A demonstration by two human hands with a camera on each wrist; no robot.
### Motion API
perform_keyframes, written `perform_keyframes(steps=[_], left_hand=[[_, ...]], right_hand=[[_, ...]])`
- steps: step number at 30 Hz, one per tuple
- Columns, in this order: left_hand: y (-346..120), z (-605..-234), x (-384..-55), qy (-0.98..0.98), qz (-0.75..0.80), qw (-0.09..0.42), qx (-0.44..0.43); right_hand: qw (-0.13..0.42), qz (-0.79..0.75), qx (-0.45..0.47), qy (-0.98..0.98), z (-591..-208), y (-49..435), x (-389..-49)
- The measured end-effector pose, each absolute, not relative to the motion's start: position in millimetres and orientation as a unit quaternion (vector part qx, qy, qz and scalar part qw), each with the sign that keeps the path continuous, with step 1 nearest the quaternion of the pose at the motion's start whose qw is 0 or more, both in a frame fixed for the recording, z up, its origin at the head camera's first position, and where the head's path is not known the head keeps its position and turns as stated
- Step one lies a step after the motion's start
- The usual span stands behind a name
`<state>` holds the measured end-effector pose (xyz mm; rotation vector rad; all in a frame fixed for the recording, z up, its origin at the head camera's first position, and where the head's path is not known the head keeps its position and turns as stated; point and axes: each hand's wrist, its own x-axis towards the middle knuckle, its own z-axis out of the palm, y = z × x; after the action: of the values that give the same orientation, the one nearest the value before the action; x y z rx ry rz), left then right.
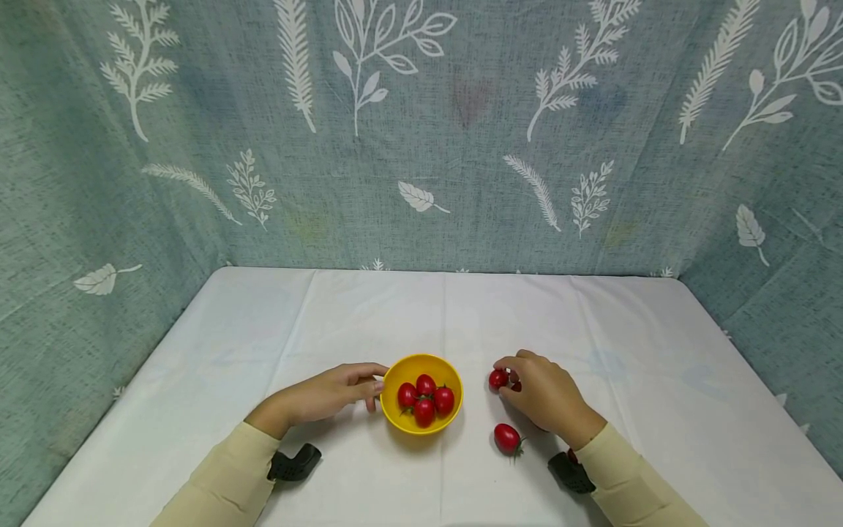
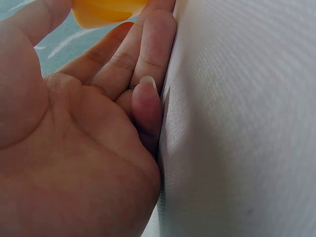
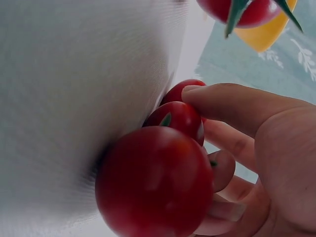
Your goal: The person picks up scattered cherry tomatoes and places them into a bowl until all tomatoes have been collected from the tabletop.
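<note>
Several red cherry tomatoes (image 1: 424,412) lie in a yellow bowl (image 1: 388,413). At the bowl's left side is my left hand (image 1: 323,395), its thumb and fairly straight fingers against the outer wall; the left wrist view shows only part of the bowl (image 2: 103,12). To the right of the bowl, my right hand (image 1: 543,388) pinches a cherry tomato (image 1: 498,379) at the table surface between thumb and fingers. Another tomato (image 3: 180,118) sits beside that one, close under the hand. A large-looking tomato (image 3: 153,182) stands nearest the right wrist camera.
One loose tomato with a green stem (image 1: 507,438) lies between the bowl and the right wrist. A white cloth (image 1: 369,315) covers the table. Patterned green-grey curtains (image 1: 461,219) hang behind and along both sides. Each wrist wears a black device (image 1: 295,462).
</note>
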<state>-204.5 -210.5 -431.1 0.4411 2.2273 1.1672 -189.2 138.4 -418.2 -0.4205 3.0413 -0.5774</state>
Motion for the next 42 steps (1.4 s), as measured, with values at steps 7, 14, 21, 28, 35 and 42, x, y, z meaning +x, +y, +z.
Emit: perform_keyframes(steps=[7,14,21,28,35,42], left_hand=[[-210.7,-431.2,-204.9,0.834,0.437,0.290,0.171],[-210.3,-431.4,-205.1,0.834,0.437,0.288,0.175],[-210.4,-432.1,-205.4,0.833,0.438,0.289,0.178],[-210.0,-430.8,-205.6,0.832,0.438,0.289,0.181],[-210.2,-430.6,-205.6,0.831,0.439,0.293,0.176],[-210.2,-430.8,-205.8,0.832,0.438,0.291,0.178]], right_hand=[[0.011,-0.186,-0.132,0.974,-418.0,137.8,-188.9],[0.012,-0.179,-0.130,0.975,-418.2,136.5,-189.3],[0.005,-0.179,-0.133,0.975,-418.9,136.8,-188.6],[0.004,-0.178,-0.136,0.975,-420.0,136.7,-188.9],[0.000,-0.177,-0.141,0.974,-421.0,136.4,-188.9],[-0.004,-0.171,-0.145,0.975,-421.6,137.2,-189.0]])
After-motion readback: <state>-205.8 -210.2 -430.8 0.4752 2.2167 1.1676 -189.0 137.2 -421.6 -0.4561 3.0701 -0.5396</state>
